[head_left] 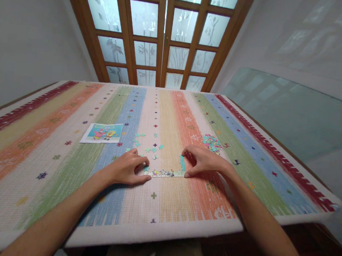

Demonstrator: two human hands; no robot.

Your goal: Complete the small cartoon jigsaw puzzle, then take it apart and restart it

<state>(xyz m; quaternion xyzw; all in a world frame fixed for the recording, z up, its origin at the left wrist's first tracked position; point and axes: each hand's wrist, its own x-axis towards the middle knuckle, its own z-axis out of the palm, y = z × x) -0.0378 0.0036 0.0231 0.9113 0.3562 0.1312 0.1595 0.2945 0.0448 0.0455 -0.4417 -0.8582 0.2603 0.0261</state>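
Note:
A partly joined jigsaw puzzle point(165, 173) lies flat on the table, with a pale bottom row and a short turquoise column point(182, 163) rising at its right end. My left hand point(130, 167) grips the row's left end, thumb at the lower edge and curled fingers above. At the right end, my right hand point(203, 160) spans the column, thumb by the bottom corner and fingertips near the top. Several loose turquoise puzzle pieces point(148, 150) are scattered just beyond the row. The fingers partly hide both ends of the puzzle.
A heap of mixed puzzle pieces point(212, 143) lies beyond my right hand. To the left rests a reference picture point(102, 133) with two cartoon figures. A striped tablecloth point(67, 167) covers the table. Behind stands a wooden door with glass panes point(144, 19); a glass panel point(290, 113) is on the right.

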